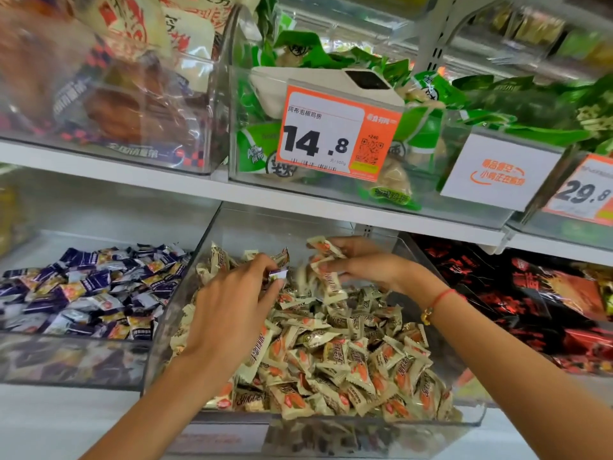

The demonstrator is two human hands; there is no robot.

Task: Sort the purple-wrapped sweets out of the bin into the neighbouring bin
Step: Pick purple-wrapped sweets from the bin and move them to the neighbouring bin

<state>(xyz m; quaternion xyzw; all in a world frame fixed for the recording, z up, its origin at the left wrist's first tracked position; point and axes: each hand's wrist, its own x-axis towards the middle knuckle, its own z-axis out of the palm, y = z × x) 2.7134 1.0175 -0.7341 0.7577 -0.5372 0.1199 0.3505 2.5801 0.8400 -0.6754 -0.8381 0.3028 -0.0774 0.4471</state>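
Reaching into a clear bin [441,423] of cream-wrapped sweets [335,360], both hands were busy in the pile.

Her left hand [232,307] pinched a small purple-wrapped sweet [278,273] between thumb and fingertips, just above the heap near the back of the bin. Her right hand [361,263], with a red cord bracelet [438,302] at the wrist, had its fingers curled round a few cream sweets, lifting them off the pile. Just to the left stood the neighbouring bin [66,363], holding a heap of purple and yellow wrapped sweets [86,290]. On the shelf above, an orange price tag [335,134] read 14.8 before green packets [424,91].
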